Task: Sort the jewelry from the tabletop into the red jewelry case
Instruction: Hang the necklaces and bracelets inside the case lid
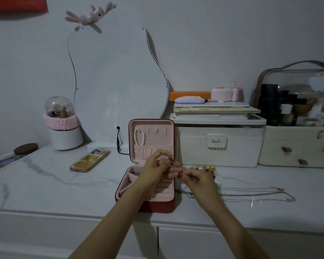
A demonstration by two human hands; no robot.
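The red jewelry case (pixel 158 206) stands open on the marble tabletop (pixel 45 184), lid upright, pink lining inside. Both hands hover above its right-rear corner. The left hand (pixel 155 169) is over the case's tray, fingers curled w/ thumb and forefinger close together; the right hand (pixel 196 179) is just right of the case, fingers also curled tight. Between the two hands sits a very small, thin metal piece (pixel 173 164), pinched by both, but it is too small to say what kind of jewelry it is. In the lid of the case a pearl bracelet (pixel 139 137) hangs from a hook at the left, above a gathered pocket. In the tray's rear-left compartment lies a dark chain item (pixel 136 173), partly hidden by the left wrist. Right of the case, on the tabletop, thin necklaces (pixel 254 194) lie stretched out, and a gold ornament (pixel 209 168) shows just behind the right hand. Left of the case lies a phone (pixel 90 160), face down. Behind the case a wavy mirror (pixel 116 81) stands, and right of the lid is a white organizer box (pixel 217 144).
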